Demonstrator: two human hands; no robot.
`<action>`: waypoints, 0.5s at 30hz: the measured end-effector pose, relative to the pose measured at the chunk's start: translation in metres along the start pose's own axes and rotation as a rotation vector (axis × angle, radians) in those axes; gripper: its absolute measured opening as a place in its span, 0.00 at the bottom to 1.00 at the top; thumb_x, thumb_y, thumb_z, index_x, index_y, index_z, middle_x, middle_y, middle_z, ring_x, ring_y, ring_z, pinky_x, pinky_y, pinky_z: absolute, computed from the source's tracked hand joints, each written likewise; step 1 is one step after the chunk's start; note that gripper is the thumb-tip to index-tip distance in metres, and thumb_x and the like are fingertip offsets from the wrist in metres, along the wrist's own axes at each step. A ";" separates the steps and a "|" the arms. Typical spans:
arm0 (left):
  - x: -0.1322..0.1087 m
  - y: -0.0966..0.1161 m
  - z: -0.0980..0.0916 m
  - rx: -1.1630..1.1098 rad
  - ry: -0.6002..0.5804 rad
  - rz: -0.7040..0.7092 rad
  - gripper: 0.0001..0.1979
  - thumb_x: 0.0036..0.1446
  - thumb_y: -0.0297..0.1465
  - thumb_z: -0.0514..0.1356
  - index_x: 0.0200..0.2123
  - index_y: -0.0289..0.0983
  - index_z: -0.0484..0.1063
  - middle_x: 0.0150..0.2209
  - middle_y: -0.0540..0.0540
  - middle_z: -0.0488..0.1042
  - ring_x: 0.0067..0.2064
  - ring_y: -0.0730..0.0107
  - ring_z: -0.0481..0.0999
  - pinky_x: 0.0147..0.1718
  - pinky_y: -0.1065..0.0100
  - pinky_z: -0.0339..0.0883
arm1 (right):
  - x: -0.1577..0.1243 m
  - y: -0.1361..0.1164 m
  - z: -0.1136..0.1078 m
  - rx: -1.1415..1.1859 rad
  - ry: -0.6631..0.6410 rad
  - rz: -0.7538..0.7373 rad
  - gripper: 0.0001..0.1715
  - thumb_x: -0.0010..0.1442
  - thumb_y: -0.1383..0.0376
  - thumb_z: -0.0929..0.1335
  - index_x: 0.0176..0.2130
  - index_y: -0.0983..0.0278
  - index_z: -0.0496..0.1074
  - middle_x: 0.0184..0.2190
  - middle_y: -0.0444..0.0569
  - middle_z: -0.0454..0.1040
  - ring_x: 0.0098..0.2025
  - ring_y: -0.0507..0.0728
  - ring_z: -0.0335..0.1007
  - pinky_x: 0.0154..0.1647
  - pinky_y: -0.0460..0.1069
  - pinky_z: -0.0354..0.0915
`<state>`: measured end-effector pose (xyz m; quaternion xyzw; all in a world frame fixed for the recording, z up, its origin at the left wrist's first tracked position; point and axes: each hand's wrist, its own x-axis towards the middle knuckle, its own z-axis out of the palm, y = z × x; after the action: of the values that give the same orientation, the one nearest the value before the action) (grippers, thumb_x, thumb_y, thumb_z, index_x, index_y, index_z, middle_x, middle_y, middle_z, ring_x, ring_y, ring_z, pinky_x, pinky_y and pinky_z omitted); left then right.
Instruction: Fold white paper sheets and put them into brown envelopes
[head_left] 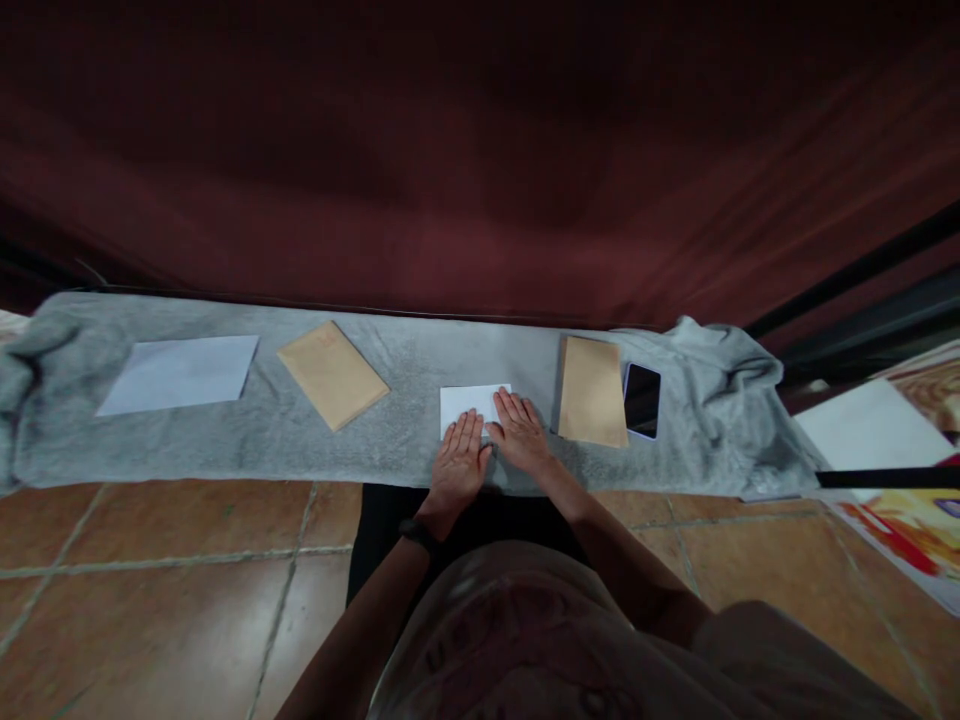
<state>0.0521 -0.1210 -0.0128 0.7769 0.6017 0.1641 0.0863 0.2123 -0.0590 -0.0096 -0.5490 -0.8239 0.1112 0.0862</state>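
A small white paper (459, 400), seemingly folded, lies on the grey cloth (405, 350) in front of me. My left hand (459, 462) rests flat on its lower left part, fingers extended. On its right part lies my right hand (519, 430), also flat, with the fingers slightly spread. The thumbs are close together near the paper's lower edge. Neither hand grips anything. Left of the paper, a brown envelope (334, 375) lies at a slant. To the right is a stack of brown envelopes (592, 390).
A larger white sheet (180, 373) lies at the far left of the cloth. A phone (643, 400) sits beside the envelope stack. Bunched cloth (739, 370) is at the right end, with printed papers (911, 520) beyond it. A dark red surface rises behind.
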 end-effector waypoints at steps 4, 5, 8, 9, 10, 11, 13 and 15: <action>-0.013 -0.007 -0.009 0.021 0.012 -0.020 0.31 0.72 0.39 0.48 0.71 0.27 0.57 0.71 0.31 0.57 0.74 0.53 0.53 0.72 0.49 0.49 | -0.001 0.000 -0.001 -0.001 0.005 0.004 0.35 0.74 0.57 0.57 0.73 0.70 0.54 0.75 0.53 0.49 0.76 0.63 0.46 0.77 0.60 0.41; -0.015 -0.009 -0.012 0.032 0.012 -0.029 0.31 0.72 0.40 0.48 0.71 0.26 0.57 0.71 0.30 0.57 0.74 0.52 0.52 0.72 0.49 0.49 | -0.001 0.000 -0.001 -0.001 0.006 0.002 0.35 0.74 0.58 0.57 0.73 0.71 0.54 0.75 0.53 0.49 0.76 0.62 0.46 0.77 0.60 0.41; -0.023 -0.012 -0.018 0.061 0.010 -0.052 0.33 0.71 0.40 0.49 0.70 0.24 0.56 0.71 0.28 0.56 0.74 0.49 0.52 0.72 0.47 0.49 | -0.004 0.002 -0.003 -0.002 0.010 0.007 0.33 0.75 0.61 0.56 0.73 0.70 0.54 0.75 0.53 0.49 0.76 0.61 0.46 0.76 0.60 0.42; -0.025 -0.013 -0.020 0.065 0.009 -0.058 0.33 0.71 0.41 0.49 0.70 0.24 0.56 0.71 0.27 0.56 0.74 0.48 0.52 0.72 0.47 0.48 | -0.005 0.003 -0.003 -0.003 0.011 0.014 0.33 0.75 0.61 0.55 0.73 0.70 0.54 0.75 0.53 0.49 0.76 0.61 0.46 0.76 0.60 0.43; -0.026 -0.014 -0.021 0.066 0.008 -0.061 0.33 0.71 0.41 0.50 0.70 0.24 0.57 0.71 0.27 0.56 0.74 0.48 0.52 0.72 0.47 0.48 | -0.006 0.005 -0.004 -0.004 0.011 0.019 0.33 0.74 0.62 0.55 0.73 0.69 0.54 0.75 0.52 0.49 0.76 0.61 0.46 0.76 0.60 0.43; -0.028 -0.014 -0.022 0.065 0.009 -0.065 0.33 0.71 0.41 0.50 0.70 0.23 0.57 0.71 0.26 0.56 0.74 0.47 0.52 0.72 0.46 0.48 | -0.007 0.006 -0.004 -0.005 0.011 0.023 0.33 0.74 0.62 0.55 0.73 0.69 0.54 0.75 0.52 0.49 0.76 0.61 0.47 0.76 0.60 0.43; -0.028 -0.014 -0.022 0.070 0.018 -0.076 0.34 0.71 0.42 0.50 0.70 0.23 0.57 0.71 0.25 0.56 0.74 0.46 0.52 0.72 0.45 0.48 | -0.008 0.008 -0.005 -0.006 0.011 0.025 0.33 0.74 0.62 0.55 0.73 0.70 0.54 0.75 0.53 0.50 0.76 0.61 0.47 0.76 0.60 0.44; -0.026 -0.011 -0.020 0.081 0.040 -0.094 0.34 0.71 0.43 0.51 0.69 0.21 0.58 0.70 0.23 0.58 0.74 0.45 0.52 0.72 0.44 0.48 | -0.009 0.009 -0.006 -0.004 0.015 0.026 0.33 0.74 0.63 0.55 0.73 0.70 0.54 0.74 0.53 0.50 0.75 0.61 0.48 0.76 0.60 0.44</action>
<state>0.0289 -0.1448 -0.0021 0.7474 0.6451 0.1507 0.0505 0.2249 -0.0632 -0.0069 -0.5605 -0.8164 0.1066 0.0895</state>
